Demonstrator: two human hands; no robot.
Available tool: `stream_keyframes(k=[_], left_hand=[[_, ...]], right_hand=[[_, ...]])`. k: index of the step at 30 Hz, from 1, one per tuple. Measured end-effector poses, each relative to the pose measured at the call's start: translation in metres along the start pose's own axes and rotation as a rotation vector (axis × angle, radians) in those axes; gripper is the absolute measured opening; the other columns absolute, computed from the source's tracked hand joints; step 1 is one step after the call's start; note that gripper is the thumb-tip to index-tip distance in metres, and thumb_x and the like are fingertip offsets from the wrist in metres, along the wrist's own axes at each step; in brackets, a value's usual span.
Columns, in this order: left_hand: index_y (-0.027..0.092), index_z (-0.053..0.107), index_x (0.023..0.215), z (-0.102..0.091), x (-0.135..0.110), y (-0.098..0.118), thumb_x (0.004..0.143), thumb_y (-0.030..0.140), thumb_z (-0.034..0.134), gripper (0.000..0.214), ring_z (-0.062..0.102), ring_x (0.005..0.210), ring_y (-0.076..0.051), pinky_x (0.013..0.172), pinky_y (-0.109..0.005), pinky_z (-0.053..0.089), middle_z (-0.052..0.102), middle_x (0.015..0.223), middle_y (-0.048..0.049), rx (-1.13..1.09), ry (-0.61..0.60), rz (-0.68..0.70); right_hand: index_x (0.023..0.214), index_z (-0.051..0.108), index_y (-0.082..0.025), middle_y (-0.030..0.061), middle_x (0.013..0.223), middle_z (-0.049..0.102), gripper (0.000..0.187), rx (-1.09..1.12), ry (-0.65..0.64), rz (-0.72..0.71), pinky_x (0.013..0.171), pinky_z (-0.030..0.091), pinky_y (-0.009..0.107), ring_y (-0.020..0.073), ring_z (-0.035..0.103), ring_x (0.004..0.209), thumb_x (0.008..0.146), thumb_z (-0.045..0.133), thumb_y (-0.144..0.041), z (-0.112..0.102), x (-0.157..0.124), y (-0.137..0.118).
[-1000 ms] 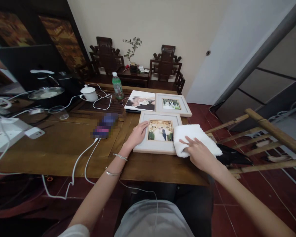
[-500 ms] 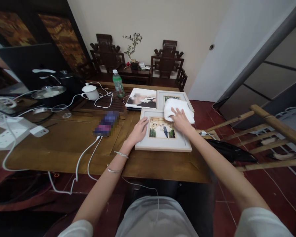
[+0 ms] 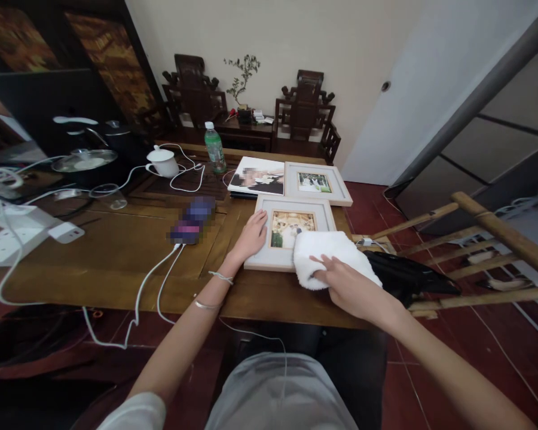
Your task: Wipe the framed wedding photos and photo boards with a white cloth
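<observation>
A white picture frame [image 3: 264, 261] with a photo of a couple lies flat near the table's front edge. Resting on its left border is my left hand [image 3: 252, 234], fingers stretched out. My right hand [image 3: 341, 278] grips a folded white cloth [image 3: 329, 245], which covers the frame's lower right corner and hangs past its edge. Behind it lies a second white picture frame [image 3: 336, 191], also holding a photo. To that one's left, a photo album [image 3: 262, 179] with a partly blurred cover sits on a dark stack.
A charging phone [image 3: 190, 224] lies left of the frame. Farther back stand a green-labelled bottle [image 3: 214, 149] and a white lidded cup [image 3: 162, 162]. Power strips [image 3: 15, 233] and cables spread over the left side. A wooden chair [image 3: 497, 221] with a black bag [image 3: 407, 278] is at right.
My right hand has drawn the cloth from the frame's top right down to its lower right corner, uncovering the rear frame's photo. My left hand has stayed on the left border.
</observation>
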State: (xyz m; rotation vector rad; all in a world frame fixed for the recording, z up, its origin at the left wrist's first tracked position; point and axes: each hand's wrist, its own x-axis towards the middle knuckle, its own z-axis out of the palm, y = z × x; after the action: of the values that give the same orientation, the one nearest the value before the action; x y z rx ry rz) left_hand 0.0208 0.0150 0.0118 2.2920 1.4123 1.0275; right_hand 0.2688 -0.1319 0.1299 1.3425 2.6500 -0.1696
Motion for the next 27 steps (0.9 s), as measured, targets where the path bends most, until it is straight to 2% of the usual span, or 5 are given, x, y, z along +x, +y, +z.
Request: stream_keyframes(k=[5, 12, 16, 20, 27], left_hand=[[0.008, 0.055, 0.129, -0.003, 0.0, -0.001, 0.091, 0.018, 0.038, 0.043, 0.037, 0.138, -0.027, 0.116, -0.048, 0.029, 0.052, 0.139, -0.0158, 0.035, -0.021, 0.047], [0.012, 0.056, 0.129, -0.006, 0.001, -0.002, 0.092, 0.02, 0.039, 0.042, 0.038, 0.138, -0.027, 0.115, -0.051, 0.03, 0.054, 0.138, -0.0138, 0.028, -0.041, 0.071], [0.011, 0.055, 0.13, -0.008, 0.0, -0.002, 0.092, 0.02, 0.039, 0.042, 0.037, 0.138, -0.027, 0.115, -0.049, 0.031, 0.053, 0.139, -0.0145, 0.039, -0.05, 0.075], [0.013, 0.054, 0.131, -0.007, 0.0, -0.001, 0.091, 0.019, 0.04, 0.042, 0.038, 0.138, -0.026, 0.115, -0.05, 0.03, 0.053, 0.139, -0.0123, 0.024, -0.042, 0.063], [0.01, 0.055, 0.129, -0.003, 0.0, 0.003, 0.091, 0.018, 0.04, 0.042, 0.038, 0.138, -0.027, 0.115, -0.049, 0.031, 0.053, 0.138, -0.0155, 0.009, -0.01, 0.037]], right_hand=[[0.122, 0.063, -0.012, 0.016, 0.144, 0.047, 0.059, 0.043, 0.044, 0.034, 0.109, 0.035, 0.044, 0.029, 0.041, 0.134, 0.071, 0.039, 0.004, 0.005, 0.026, 0.002], [0.124, 0.06, -0.01, 0.0145, 0.151, 0.037, 0.054, -0.144, 0.28, 0.114, 0.114, 0.024, 0.049, 0.0307, 0.026, 0.142, 0.075, 0.041, 0.002, 0.016, 0.109, 0.065], [0.122, 0.062, -0.011, 0.0154, 0.152, 0.035, 0.049, -0.271, 0.3, 0.188, 0.112, 0.02, 0.057, 0.035, 0.025, 0.141, 0.079, 0.041, 0.002, 0.011, 0.136, 0.088], [0.119, 0.064, -0.011, 0.017, 0.15, 0.038, 0.047, -0.324, 0.22, 0.158, 0.109, 0.022, 0.058, 0.036, 0.033, 0.136, 0.08, 0.041, 0.0, 0.014, 0.126, 0.084], [0.111, 0.068, -0.013, 0.0167, 0.138, 0.052, 0.048, -0.188, 0.051, -0.013, 0.103, 0.034, 0.05, 0.0321, 0.049, 0.124, 0.074, 0.041, 0.002, 0.001, 0.046, 0.031]])
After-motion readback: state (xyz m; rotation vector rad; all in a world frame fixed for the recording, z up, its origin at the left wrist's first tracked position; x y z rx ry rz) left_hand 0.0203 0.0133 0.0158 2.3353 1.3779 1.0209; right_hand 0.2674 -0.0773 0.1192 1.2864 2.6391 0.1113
